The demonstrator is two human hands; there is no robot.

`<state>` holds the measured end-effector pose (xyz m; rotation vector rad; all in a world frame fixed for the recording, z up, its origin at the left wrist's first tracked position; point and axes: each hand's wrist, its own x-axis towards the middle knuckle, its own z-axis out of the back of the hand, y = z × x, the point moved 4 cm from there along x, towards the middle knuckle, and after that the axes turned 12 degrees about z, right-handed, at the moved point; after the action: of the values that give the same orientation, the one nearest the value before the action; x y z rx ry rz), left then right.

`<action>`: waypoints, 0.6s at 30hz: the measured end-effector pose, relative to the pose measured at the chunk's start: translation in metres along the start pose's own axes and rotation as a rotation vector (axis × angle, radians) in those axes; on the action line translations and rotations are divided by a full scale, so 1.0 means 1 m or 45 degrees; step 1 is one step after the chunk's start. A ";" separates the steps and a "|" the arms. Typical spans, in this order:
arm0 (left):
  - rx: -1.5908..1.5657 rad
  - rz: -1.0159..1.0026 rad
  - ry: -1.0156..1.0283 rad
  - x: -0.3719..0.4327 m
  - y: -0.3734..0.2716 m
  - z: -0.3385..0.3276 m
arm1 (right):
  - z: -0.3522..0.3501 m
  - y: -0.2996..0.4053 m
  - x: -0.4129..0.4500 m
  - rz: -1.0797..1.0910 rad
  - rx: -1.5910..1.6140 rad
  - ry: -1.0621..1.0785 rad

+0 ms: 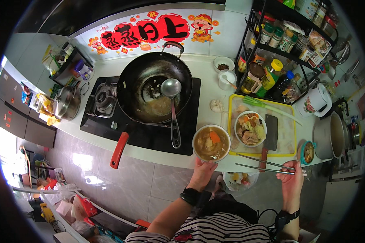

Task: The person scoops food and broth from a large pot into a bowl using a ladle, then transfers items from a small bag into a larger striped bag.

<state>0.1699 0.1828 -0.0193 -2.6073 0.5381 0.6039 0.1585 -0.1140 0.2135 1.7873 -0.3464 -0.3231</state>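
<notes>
My left hand (203,173) grips the near rim of a white bowl of brown soup (207,147), where a piece of carrot floats. The bowl is at the counter's front edge, right of the stove; whether it rests there I cannot tell. In my right hand (292,176) is a pair of metal chopsticks (261,168), tips pointing left, over the handle of a cleaver (271,132). The cleaver lies on a yellow-rimmed cutting board (232,121), beside a second bowl holding meat and vegetables (251,128). A small teal-rimmed bowl (308,152) of food stands right of the board.
A black wok (133,73) with a little liquid and a metal ladle (174,112) in it sits on the gas stove (188,133). Garlic (217,105) and a scallion (270,107) lie nearby. A spice rack (281,51), white kettle (313,101) and large pot (324,135) stand at the right.
</notes>
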 end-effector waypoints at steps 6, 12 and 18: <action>0.019 0.021 -0.084 0.005 -0.004 0.001 | -0.013 0.004 -0.009 0.015 -0.025 -0.007; 0.050 0.062 0.009 0.000 -0.016 0.004 | -0.019 0.006 -0.008 0.006 0.026 0.043; 0.343 0.254 -0.304 -0.077 -0.056 -0.017 | -0.009 -0.013 0.000 0.028 0.002 0.142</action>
<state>0.1360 0.2431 0.0486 -2.2089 0.7494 0.8313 0.1631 -0.1027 0.2035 1.7937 -0.2868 -0.2066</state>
